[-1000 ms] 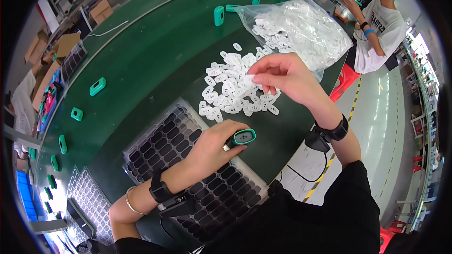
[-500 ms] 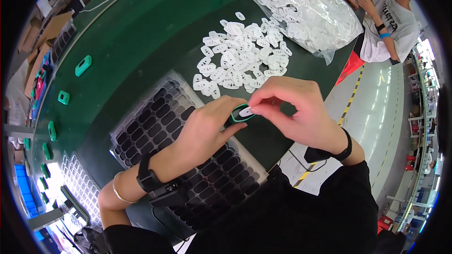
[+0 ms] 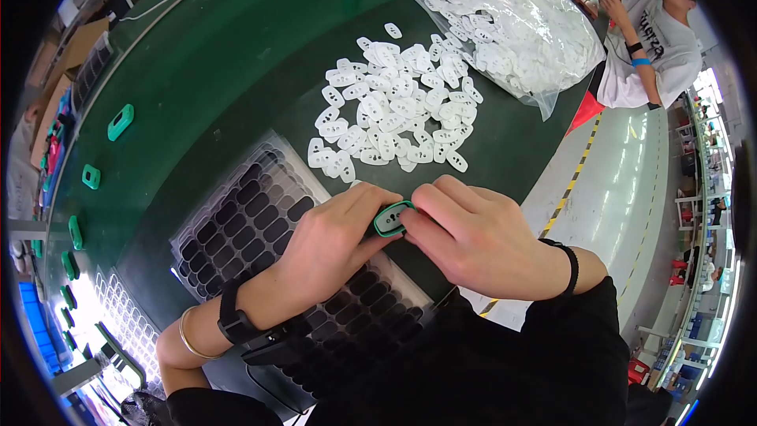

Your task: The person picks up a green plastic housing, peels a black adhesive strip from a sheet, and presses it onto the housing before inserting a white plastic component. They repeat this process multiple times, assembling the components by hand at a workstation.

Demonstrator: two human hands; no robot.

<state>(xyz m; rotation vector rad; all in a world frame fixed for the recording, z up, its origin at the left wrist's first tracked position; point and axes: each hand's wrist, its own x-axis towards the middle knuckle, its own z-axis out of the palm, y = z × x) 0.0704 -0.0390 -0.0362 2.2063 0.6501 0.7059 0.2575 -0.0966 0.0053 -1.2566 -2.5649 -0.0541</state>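
1. Centre: left hand grasps a green plastic oval casing; right hand touches its right end — pinching or pressing, unclear.
2. White oval insert, previously pinched, now lies inside — apparently seated.
3. Upper centre: piled white inserts.

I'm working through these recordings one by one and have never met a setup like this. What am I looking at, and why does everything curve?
There is no machine here, just a person's two bare hands. The view comes from a fisheye camera worn on the head and looking down, so straight edges bend toward the rim. The left hand holds a small green case with a pale insert in it; the right hand touches the case's right end. On the green table lie a pile of white pieces, a clear bag of more, and a sheet of dark rounded shapes.
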